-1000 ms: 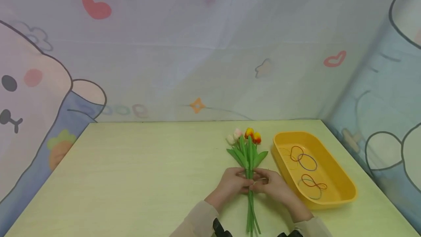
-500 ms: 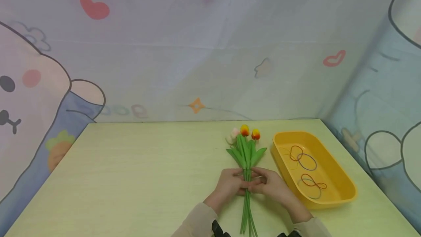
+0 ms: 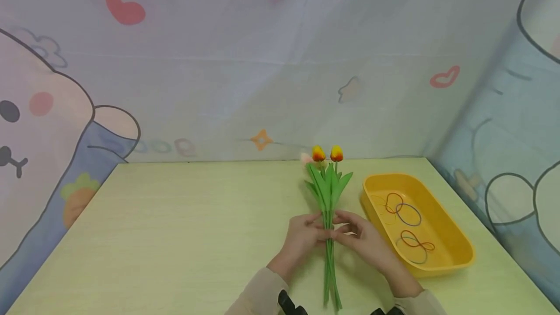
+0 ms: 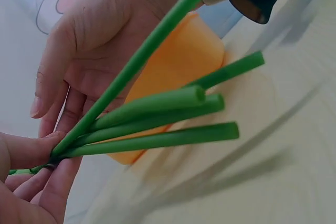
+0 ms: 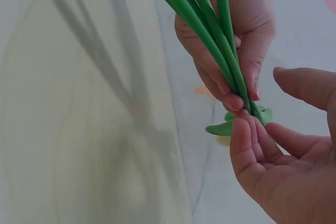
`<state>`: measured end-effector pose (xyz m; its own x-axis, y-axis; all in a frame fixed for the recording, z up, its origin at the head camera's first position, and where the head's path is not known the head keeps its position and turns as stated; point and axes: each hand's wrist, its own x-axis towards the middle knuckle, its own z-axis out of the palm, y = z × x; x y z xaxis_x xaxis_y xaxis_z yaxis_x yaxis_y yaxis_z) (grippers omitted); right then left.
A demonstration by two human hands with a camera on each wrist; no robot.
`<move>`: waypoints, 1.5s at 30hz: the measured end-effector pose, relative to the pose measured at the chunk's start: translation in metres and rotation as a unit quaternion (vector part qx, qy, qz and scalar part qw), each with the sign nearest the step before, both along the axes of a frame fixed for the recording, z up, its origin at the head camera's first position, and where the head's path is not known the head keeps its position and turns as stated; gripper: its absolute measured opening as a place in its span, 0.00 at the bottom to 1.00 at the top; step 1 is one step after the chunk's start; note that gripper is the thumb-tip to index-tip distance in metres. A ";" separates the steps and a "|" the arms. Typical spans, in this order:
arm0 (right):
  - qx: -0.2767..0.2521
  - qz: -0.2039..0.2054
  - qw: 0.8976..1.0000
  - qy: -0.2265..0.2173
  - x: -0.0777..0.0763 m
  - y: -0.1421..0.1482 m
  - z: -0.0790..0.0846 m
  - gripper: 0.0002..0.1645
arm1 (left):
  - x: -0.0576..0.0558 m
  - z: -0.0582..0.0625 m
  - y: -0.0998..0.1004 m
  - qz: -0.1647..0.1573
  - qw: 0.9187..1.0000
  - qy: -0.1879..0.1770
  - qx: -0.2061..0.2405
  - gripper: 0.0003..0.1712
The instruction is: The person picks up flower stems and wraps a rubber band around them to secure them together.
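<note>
Head view: an upright-looking bunch of tulips point(image 3: 329, 198) runs between the two hands, with its red-and-yellow flower heads point(image 3: 336, 153) toward the far edge of the table point(image 3: 175, 237) and its stems point(image 3: 329, 271) pointing back toward the person. One pale pink head point(image 3: 306, 159) shows at the upper left of the bunch. The green leaves spread just beyond the fingertips, so both hands meet the bunch on the bare stems below them.

The left hand point(image 3: 302, 237) comes from the left and grips the stems; the left wrist view shows its thumb and fingers pinching them together, with five cut ends fanning out clear of the table. The right hand point(image 3: 363, 242) comes from the right, its fingertips at the stems just beside those of the left. In both wrist views its thumb is spread away from the stems; whether its fingers pinch them or merely touch them, I cannot tell.

Both forearms slant inward from the near edge, in beige sleeves point(image 3: 262, 290). Right of the right hand stands a yellow tray point(image 3: 430, 270), holding several thin loops, among them a blue loop point(image 3: 409, 226).
</note>
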<state>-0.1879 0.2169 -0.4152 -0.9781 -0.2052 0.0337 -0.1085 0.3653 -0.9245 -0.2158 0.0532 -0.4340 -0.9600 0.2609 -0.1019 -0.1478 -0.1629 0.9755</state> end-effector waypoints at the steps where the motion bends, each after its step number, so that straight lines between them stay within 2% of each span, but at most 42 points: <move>1: -0.001 -0.007 1.000 -0.001 0.001 -0.001 0.001 0.36 | 0.000 0.002 0.000 0.004 1.000 0.007 0.004 0.38; 6: -0.039 -0.008 0.999 -0.003 0.005 -0.008 0.007 0.33 | 0.001 0.012 -0.003 0.029 0.998 0.042 0.027 0.37; 10: -0.059 0.002 0.998 -0.006 0.008 -0.012 0.010 0.31 | 0.001 0.018 -0.006 0.057 0.995 0.055 0.056 0.37; 18: -0.083 0.066 0.993 -0.046 0.012 -0.019 0.006 0.32 | 0.003 0.021 -0.006 0.120 0.987 0.048 0.100 0.38; 22: -0.099 0.085 0.989 -0.065 0.012 -0.024 0.001 0.33 | 0.004 0.021 -0.004 0.141 0.981 0.046 0.123 0.38; 27: -0.100 0.090 0.989 -0.066 0.013 -0.029 -0.002 0.31 | 0.006 0.020 -0.003 0.154 0.978 0.042 0.137 0.38; 34: -0.102 0.077 0.990 -0.064 0.016 -0.034 -0.005 0.26 | 0.008 0.019 -0.001 0.170 0.975 0.032 0.141 0.37; 40: -0.131 0.064 0.987 -0.064 0.018 -0.040 -0.005 0.21 | 0.008 0.019 -0.002 0.165 0.972 0.019 0.164 0.37; 45: -0.137 0.063 0.987 -0.051 0.019 -0.040 -0.004 0.20 | 0.007 0.021 -0.002 0.155 0.973 0.019 0.170 0.35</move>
<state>-0.1686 0.1769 -0.4190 -0.9467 -0.3220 0.0080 -0.0388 0.0893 -0.9952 -0.2088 0.0507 -0.4130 -0.9993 -0.0294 -0.0237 -0.0055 -0.5090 0.8608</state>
